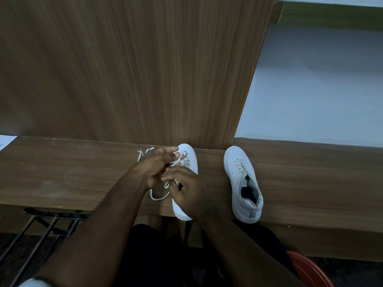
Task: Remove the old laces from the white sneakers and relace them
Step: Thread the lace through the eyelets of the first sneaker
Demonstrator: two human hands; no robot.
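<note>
Both hands work over a sneaker (187, 156) at the desk's (83, 172) near edge: right hand (192, 191) pinches its lace (157, 196), left hand (157, 164) spread. Second sneaker (242, 183) sits right.

A brown wooden desk (72, 172) has a tall wooden board (124, 69) standing behind it. To the right is a pale wall (321, 90) — dim, bluish. Below sit a black metal frame (41, 230) and a red stool (310, 270).
</note>
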